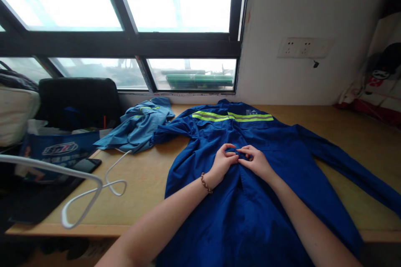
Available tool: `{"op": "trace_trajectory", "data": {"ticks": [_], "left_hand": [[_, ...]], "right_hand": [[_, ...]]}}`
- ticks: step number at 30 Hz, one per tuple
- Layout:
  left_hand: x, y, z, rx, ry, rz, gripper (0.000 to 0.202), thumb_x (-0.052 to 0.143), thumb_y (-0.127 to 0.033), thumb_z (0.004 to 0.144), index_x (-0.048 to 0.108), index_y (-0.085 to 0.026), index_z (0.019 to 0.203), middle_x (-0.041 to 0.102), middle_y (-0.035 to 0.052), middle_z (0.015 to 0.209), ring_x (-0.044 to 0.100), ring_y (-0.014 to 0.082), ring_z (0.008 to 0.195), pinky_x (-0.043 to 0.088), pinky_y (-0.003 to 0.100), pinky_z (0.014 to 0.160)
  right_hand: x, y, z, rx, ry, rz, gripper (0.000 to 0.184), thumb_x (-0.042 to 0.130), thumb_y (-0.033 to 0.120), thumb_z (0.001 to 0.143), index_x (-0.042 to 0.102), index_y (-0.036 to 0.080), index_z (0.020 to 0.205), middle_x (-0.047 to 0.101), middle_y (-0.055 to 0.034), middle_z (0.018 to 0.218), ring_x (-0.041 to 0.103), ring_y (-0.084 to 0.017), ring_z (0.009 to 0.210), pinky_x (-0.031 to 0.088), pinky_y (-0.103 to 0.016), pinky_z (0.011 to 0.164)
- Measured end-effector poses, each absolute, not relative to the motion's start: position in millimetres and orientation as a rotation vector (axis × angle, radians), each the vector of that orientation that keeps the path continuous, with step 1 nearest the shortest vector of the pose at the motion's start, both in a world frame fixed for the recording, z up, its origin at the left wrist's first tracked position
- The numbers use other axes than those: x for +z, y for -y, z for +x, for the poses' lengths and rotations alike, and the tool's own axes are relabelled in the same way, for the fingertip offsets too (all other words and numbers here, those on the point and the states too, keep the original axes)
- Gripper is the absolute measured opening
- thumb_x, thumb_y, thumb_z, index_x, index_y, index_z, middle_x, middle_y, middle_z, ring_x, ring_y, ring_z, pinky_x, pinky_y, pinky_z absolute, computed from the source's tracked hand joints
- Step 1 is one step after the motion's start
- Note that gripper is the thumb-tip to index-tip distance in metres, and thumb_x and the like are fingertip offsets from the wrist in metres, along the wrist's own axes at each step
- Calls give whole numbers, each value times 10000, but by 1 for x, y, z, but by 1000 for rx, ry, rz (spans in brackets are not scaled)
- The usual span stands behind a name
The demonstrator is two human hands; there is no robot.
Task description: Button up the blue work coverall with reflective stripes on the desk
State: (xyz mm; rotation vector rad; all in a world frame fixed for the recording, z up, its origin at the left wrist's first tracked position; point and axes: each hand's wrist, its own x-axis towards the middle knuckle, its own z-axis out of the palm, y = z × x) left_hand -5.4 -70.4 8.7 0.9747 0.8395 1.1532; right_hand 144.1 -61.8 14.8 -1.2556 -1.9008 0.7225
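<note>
A dark blue work jacket (275, 158) with yellow-green reflective bands across its chest lies spread on the wooden table, its lower part hanging toward me over the front edge. My left hand (224, 160), with a braided bracelet at the wrist, pinches the cloth at the front opening. Close beside it, my right hand (255, 162) pinches the same part of the opening between thumb and fingers. The fingertips of both hands nearly meet there. Whatever small fastening lies between them is hidden by the fingers.
A lighter blue garment (140, 121) lies crumpled at the back left of the table (147, 192). A white cable (90, 171) loops over the left side. A dark tablet-like object (84, 166), a blue bag (59, 146) and a black chair back (79, 100) are further left. Wall sockets (305, 47) sit at right.
</note>
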Motion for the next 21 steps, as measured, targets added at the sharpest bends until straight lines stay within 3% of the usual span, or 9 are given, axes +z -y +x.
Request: {"op": "trace_trajectory", "data": {"ticks": [5,10,14,21], "left_hand": [[8,70,-6,1148,-822,1040,392,639,-156,626,488,-163,988,557,-31,590,499,61,505,356,149,483],[3,62,-7,1124,-827,1102,422,652,-227,636,480,-172,1019,555,-33,594,546,90,553,424,193,559],[-4,48,-6,1105,-879,1251,412,639,-234,652,488,-166,1029,549,-30,586,557,102,567,459,230,603],[-10,7,-7,1106,-959,1576,355,598,-201,668,521,-162,1012,551,-35,580,523,84,532,409,180,531]], "right_hand": [[15,61,145,903,1868,-1275,389,644,281,621,629,180,996,601,-49,940,514,-140,721,436,-269,668],[13,56,151,1039,1671,-1284,472,618,253,630,555,170,1091,607,-60,967,556,-146,733,462,-290,686],[20,52,153,827,1616,-1296,318,549,249,682,591,160,984,621,-68,920,577,-159,731,472,-289,668],[22,81,130,553,1934,-1482,178,517,299,736,604,184,839,618,-46,724,570,-164,661,431,-270,635]]}}
